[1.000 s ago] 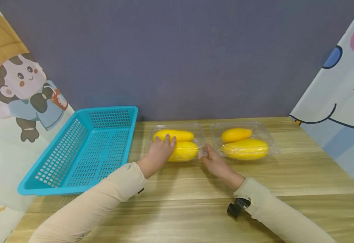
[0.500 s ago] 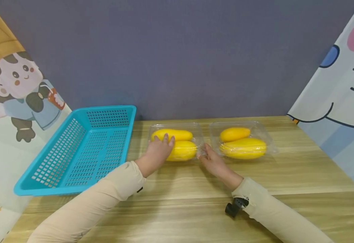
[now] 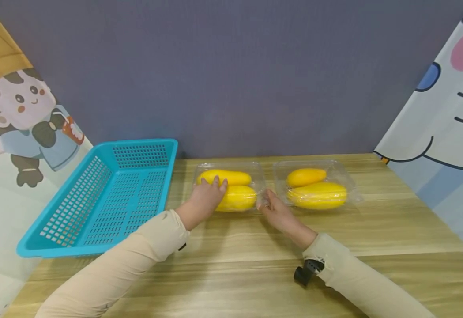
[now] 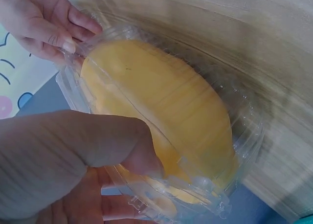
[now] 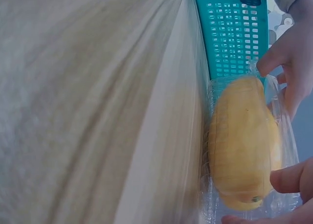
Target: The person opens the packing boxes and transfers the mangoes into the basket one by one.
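Two clear plastic clamshell boxes stand side by side at the back of the table in the head view. The left box [image 3: 258, 173] holds two yellow oblong fruits [image 3: 237, 198], and its lid appears down over them. My left hand [image 3: 203, 198] grips this box at its left end, fingers spread over the top and the bent thumb [image 4: 122, 141] against the side. At the opposite end, my right hand [image 3: 279, 213] holds the near right corner, its thumb [image 5: 286, 179] touching the plastic. The right box [image 3: 342, 171] has two similar yellow fruits [image 3: 318, 195] inside.
A large blue plastic basket [image 3: 122, 198] with slotted walls stands on the left of the wooden table [image 3: 231, 274]. A grey panel [image 3: 231, 79] rises behind the boxes. Cartoon-printed sheets [image 3: 449, 128] flank both sides.
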`<state>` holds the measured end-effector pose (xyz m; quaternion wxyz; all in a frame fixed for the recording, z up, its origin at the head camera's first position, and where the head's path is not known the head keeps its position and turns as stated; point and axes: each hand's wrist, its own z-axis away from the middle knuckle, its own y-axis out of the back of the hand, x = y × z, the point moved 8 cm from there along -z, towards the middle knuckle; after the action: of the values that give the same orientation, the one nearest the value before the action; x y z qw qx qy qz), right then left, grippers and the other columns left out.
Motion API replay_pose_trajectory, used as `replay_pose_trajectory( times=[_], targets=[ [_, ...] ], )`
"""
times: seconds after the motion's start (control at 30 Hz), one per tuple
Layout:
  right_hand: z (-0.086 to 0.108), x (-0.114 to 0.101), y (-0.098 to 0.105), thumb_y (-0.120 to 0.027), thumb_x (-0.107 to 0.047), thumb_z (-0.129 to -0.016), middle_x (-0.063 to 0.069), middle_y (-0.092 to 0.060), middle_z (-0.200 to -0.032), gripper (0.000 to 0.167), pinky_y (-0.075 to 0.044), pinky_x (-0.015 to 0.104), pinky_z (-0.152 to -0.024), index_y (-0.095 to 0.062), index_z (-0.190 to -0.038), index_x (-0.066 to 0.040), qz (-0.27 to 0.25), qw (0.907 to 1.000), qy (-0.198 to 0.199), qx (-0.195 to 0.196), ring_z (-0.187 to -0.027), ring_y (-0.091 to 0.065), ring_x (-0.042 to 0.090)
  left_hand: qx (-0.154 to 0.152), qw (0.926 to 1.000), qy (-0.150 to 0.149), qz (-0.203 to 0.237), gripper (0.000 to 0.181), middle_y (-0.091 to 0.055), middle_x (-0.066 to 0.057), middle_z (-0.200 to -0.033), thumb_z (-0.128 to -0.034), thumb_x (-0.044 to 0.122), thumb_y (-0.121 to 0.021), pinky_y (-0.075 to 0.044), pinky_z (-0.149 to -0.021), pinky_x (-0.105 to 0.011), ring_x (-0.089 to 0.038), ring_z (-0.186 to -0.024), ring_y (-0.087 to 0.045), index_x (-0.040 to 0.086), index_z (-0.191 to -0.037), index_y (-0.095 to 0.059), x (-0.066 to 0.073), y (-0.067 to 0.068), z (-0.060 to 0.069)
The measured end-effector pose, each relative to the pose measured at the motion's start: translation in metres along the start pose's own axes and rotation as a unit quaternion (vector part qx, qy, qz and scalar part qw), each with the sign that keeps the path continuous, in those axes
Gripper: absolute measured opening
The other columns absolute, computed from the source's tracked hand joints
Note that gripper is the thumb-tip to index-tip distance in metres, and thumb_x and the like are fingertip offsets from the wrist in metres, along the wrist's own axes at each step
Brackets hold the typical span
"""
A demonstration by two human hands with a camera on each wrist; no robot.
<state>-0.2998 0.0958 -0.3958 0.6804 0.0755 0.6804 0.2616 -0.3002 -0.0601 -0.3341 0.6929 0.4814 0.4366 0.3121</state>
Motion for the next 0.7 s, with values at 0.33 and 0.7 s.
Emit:
replay_pose_trajectory(
  times=[0.33,0.7],
  targets=[
    [0.000,0.002,-0.001,-0.045,-0.019,-0.100,0.030,-0.021,-0.149,0.067,-0.023,0.051,-0.111,-0.005,-0.147,0.008,0.001,1.0000,-0.007,-0.001,-0.137,-0.023,0.043,0.018,0.9994,-0.021,-0.019,0.056,-0.047,-0.016,-0.139,-0.0911,-0.005,-0.052,-0.056,-0.072,-0.045,-0.040,-0.093,-0.062,0.011,-0.144,-0.039,-0.001,0.011,0.001],
    [0.001,0.001,-0.001,-0.044,-0.020,-0.100,0.029,-0.023,-0.149,0.067,-0.027,0.052,-0.109,-0.005,-0.147,0.008,-0.001,1.0000,-0.006,0.003,-0.134,-0.028,0.046,0.029,0.9986,-0.044,-0.004,0.059,-0.045,-0.022,-0.139,-0.0873,-0.001,-0.062,-0.055,-0.077,-0.043,-0.040,-0.107,-0.057,0.003,-0.142,-0.039,0.000,0.009,0.004]
  ],
)
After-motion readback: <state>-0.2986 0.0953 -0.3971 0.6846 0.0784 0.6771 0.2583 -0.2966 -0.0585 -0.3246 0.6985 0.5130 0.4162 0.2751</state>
